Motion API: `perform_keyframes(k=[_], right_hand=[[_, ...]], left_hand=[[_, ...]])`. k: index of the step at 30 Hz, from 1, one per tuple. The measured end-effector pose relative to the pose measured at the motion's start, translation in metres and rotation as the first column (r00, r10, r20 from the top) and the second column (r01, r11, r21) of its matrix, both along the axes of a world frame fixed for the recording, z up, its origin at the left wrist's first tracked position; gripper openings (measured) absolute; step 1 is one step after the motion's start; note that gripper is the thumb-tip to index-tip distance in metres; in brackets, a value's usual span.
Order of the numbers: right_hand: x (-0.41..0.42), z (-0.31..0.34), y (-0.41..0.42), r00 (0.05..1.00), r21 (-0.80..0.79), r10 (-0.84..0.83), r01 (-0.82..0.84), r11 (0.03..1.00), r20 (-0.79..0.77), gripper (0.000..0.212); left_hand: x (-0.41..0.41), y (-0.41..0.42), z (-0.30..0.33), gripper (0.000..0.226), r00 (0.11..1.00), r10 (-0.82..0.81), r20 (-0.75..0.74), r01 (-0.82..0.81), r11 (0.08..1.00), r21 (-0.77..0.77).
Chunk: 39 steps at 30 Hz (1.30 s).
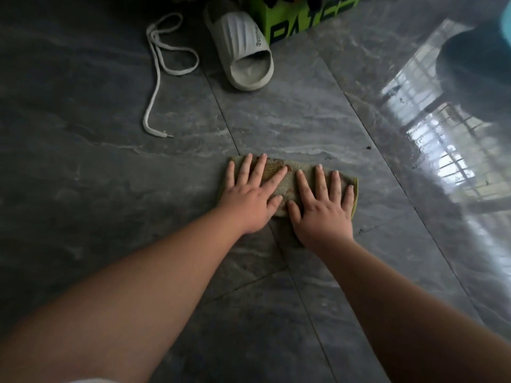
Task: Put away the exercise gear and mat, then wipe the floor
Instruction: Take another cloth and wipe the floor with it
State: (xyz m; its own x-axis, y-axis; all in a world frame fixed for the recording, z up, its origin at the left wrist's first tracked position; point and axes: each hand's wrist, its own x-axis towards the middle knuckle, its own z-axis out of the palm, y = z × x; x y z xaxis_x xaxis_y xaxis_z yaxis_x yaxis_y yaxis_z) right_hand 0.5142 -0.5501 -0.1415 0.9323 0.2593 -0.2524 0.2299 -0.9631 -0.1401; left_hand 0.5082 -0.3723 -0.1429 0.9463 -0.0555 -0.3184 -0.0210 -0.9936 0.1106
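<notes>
Head view looked down at the cloth [287, 179], which lay flat on the floor [110, 161], right under both hands. Its long side ran left to right, across the person's reach. The left hand [250, 194] pressed on the left half, and the right hand [322, 205] pressed on the right half. Both hands were flat, with straight fingers spread wide. They held nothing; they only pushed down. The thumbs nearly met in the middle. Neither hand was nearer than the other, so I think the next push would take both arms together, forward or to one side.

The cloth looked green and fuzzy, with brownish marks in the middle and a brighter green edge on the right. It seemed folded into a thick strip.

No mat or gear showed nearby, so the wiping step seemed to be under way. Small dark crumbs [367, 147] sat on the shiny part of the floor, off to the right. Farther out lay a slipper [243, 48], a white lace [157, 78] and a green box [304, 17].
</notes>
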Motion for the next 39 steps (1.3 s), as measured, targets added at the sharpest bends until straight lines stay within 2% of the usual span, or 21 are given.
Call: perform_keyframes(k=[8, 11, 21, 25, 31, 36, 39], right_hand=[[0.15, -0.003, 0.017, 0.999, 0.013, 0.005, -0.005, 1.0, -0.048, 0.069], [0.193, -0.001, 0.021, 0.995, 0.017, 0.06, -0.058, 0.998, -0.079, 0.069], [0.209, 0.001, 0.024, 0.994, -0.02, 0.069, -0.07, 0.997, -0.086, 0.067], [0.173, 0.005, 0.036, 0.988, -0.028, -0.034, 0.03, 0.999, -0.15, 0.068], [0.092, 0.01, 0.042, 0.985, 0.029, 0.066, -0.062, 0.998, -0.162, 0.072], [0.014, 0.012, 0.073, 0.973, 0.06, 0.141, -0.133, 0.989, -0.181, 0.073], [-0.011, 0.011, 0.082, 0.954, 0.079, 0.249, -0.238, 0.968, -0.17, 0.073]], left_hand=[[0.135, 0.011, 0.001, 0.061, 0.997, 0.072, -0.026, -0.073, 0.997, -0.017], [0.166, 0.015, 0.002, 0.061, 0.993, 0.109, -0.041, -0.109, 0.994, -0.019], [0.182, 0.017, 0.003, 0.061, 0.989, 0.103, -0.101, -0.102, 0.995, 0.016], [0.176, 0.016, 0.007, 0.062, 0.99, 0.08, -0.117, -0.081, 0.997, -0.005], [0.081, 0.047, 0.015, 0.063, 0.99, 0.016, -0.142, -0.012, 1.0, 0.027], [0.002, 0.073, 0.015, 0.064, 0.985, 0.105, -0.139, -0.1, 0.994, 0.042], [-0.05, 0.082, 0.015, 0.064, 0.968, 0.202, -0.146, -0.198, 0.979, 0.043]])
